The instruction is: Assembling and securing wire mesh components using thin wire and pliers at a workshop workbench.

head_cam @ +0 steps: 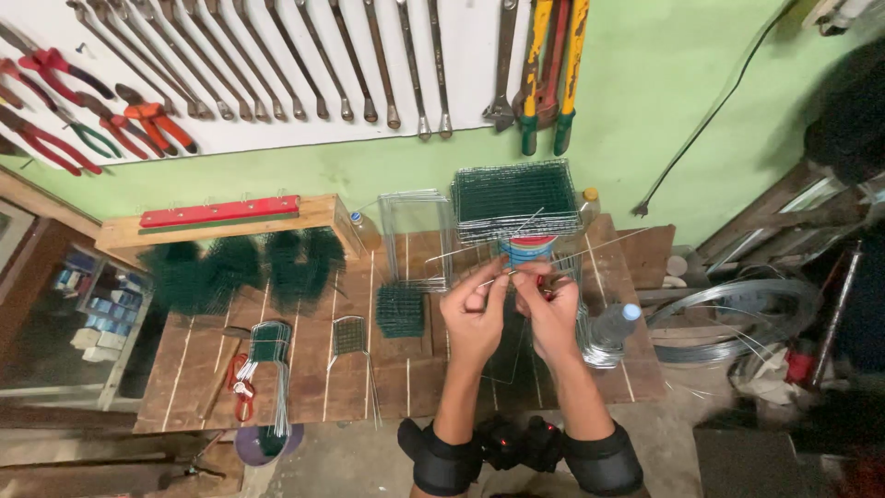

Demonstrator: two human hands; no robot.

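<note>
Left hand [475,318] and right hand [551,314] met mid-bench, fingers pinched on thin wire [544,260], red-and-blue can [529,249] at twelve o'clock, capped plastic bottle [612,325] at three o'clock, green mesh stack [514,195] beyond.

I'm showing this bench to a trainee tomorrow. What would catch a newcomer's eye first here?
Probably the two hands, left hand and right hand, raised together mid-bench, pinching thin wire. Just behind them sits a stack of green mesh panels. Along the white wall board above hang a row of spanners and red-handled pliers.
</note>
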